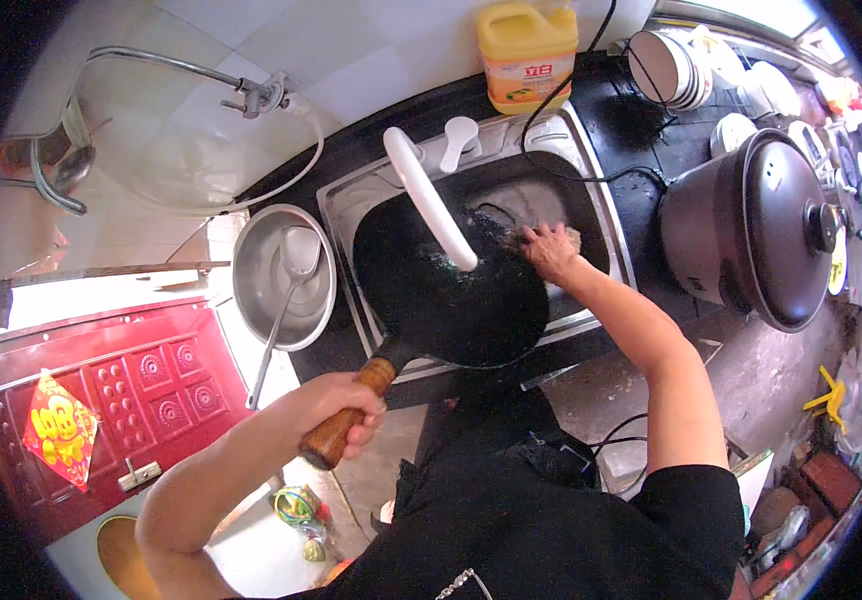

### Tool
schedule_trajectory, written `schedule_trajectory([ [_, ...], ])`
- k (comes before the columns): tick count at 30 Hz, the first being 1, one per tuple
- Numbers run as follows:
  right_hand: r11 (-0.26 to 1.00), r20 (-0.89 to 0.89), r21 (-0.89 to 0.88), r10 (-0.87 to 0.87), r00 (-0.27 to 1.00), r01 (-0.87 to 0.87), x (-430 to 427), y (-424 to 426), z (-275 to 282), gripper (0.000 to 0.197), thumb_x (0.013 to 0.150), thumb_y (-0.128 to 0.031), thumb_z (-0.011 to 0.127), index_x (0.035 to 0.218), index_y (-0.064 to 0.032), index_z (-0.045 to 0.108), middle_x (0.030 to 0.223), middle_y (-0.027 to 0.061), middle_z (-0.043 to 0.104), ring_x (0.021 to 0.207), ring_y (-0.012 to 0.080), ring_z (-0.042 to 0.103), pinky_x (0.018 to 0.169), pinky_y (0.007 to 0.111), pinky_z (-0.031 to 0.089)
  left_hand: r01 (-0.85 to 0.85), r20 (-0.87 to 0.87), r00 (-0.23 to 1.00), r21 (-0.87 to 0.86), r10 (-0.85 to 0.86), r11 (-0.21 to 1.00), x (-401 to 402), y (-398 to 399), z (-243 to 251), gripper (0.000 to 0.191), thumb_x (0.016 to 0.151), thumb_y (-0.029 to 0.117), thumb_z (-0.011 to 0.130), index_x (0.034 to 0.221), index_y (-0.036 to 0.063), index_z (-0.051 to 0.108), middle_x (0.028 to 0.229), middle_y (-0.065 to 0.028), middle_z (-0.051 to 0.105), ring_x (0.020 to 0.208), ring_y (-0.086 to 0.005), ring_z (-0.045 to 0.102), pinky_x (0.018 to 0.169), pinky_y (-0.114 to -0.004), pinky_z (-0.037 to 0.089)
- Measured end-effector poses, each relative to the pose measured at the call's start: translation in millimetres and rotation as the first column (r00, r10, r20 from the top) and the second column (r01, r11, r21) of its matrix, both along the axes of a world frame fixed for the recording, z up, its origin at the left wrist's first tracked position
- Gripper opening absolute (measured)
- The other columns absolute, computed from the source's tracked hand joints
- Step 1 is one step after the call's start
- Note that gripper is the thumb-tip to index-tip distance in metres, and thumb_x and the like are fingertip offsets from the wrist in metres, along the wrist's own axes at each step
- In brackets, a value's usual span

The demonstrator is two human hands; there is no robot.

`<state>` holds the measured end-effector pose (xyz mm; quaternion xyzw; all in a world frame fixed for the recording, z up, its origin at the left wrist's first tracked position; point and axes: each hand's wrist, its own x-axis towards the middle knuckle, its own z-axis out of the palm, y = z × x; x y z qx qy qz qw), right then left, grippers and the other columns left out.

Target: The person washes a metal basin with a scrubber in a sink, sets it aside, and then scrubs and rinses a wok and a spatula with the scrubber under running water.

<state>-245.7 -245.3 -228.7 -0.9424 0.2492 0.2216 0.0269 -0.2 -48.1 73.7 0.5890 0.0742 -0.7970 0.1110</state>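
My left hand point(352, 412) is wrapped around the wooden handle point(333, 435) of a black wok point(431, 307). The wok lies tilted over a stainless steel sink point(611, 225), covering much of its basin. At the wok's right side, my right hand point(551, 255) presses on a tan scrubbing pad point(573, 238), mostly hidden under the fingers. A white faucet spout point(431, 199) arches above the wok, its lever point(461, 142) behind. Wet glints show on the wok's inner surface below the spout.
Left of the sink, a metal basin point(243, 292) holds a spatula point(300, 255). A yellow detergent jug point(527, 56) stands behind the sink. To the right are a large lidded pot point(708, 217) and stacked bowls point(663, 71). A black cord point(525, 142) crosses the sink's back right corner.
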Motion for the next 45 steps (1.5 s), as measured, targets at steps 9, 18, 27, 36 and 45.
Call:
schedule_trajectory([
  [9, 0.974, 0.941, 0.068, -0.135, 0.311, 0.217, 83, -17, 113, 0.061, 0.067, 0.001, 0.051, 0.127, -0.0027, 0.038, 0.128, 0.0131, 0.044, 0.117, 0.0303, 0.043, 0.095, 0.044, 0.034, 0.194, 0.414, 0.885, 0.084, -0.211, 0.977, -21, 20, 75, 0.026, 0.069, 0.005, 0.060, 0.087, -0.0020, 0.043, 0.059, -0.0119, 0.052, 0.042, -0.0194, 0.053, 0.038, -0.033, 0.045],
  [18, 0.970, 0.720, -0.090, -0.093, 0.688, 0.225, 89, -18, 83, 0.076, 0.070, -0.008, 0.055, 0.139, -0.0050, 0.024, 0.143, 0.0116, 0.027, 0.132, 0.0293, 0.026, 0.101, 0.051, 0.027, 0.451, 0.726, 0.595, 0.052, -0.344, 0.891, -22, 58, 78, 0.040, 0.066, 0.004, 0.062, 0.098, -0.0065, 0.040, 0.069, -0.0111, 0.051, 0.045, -0.0186, 0.055, 0.040, -0.034, 0.045],
  [27, 0.978, 0.438, -0.072, -0.146, 0.887, 0.196, 82, 58, 74, 0.065, 0.077, -0.012, 0.055, 0.137, -0.0065, 0.031, 0.138, 0.0137, 0.033, 0.126, 0.0281, 0.033, 0.097, 0.052, 0.032, 0.422, 0.777, 0.580, -0.032, -0.243, 0.906, -24, 111, 75, 0.041, 0.068, 0.007, 0.059, 0.100, -0.0033, 0.036, 0.067, -0.0099, 0.048, 0.042, -0.0184, 0.052, 0.040, -0.033, 0.043],
  [36, 0.943, 0.468, 0.089, 0.245, 0.849, -0.321, 80, 128, -12, 0.063, 0.081, -0.007, 0.043, 0.140, -0.0072, 0.023, 0.143, 0.0134, 0.028, 0.122, 0.0240, 0.041, 0.096, 0.041, 0.037, 0.409, 0.768, 0.624, -0.163, -0.145, 0.898, -25, 152, 49, 0.040, 0.069, 0.006, 0.058, 0.100, -0.0023, 0.034, 0.068, -0.0105, 0.047, 0.042, -0.0183, 0.052, 0.038, -0.033, 0.043],
  [45, 0.973, 0.483, 0.142, -0.231, 0.845, 0.184, 69, 145, 70, 0.020, 0.080, -0.024, 0.053, 0.079, -0.0077, 0.065, 0.074, 0.0163, 0.064, 0.073, 0.0331, 0.063, 0.073, 0.046, 0.045, 0.388, 0.750, 0.661, -0.316, -0.023, 0.866, -34, 182, 40, 0.039, 0.068, 0.006, 0.057, 0.099, -0.0015, 0.035, 0.068, -0.0094, 0.046, 0.042, -0.0177, 0.051, 0.037, -0.032, 0.042],
])
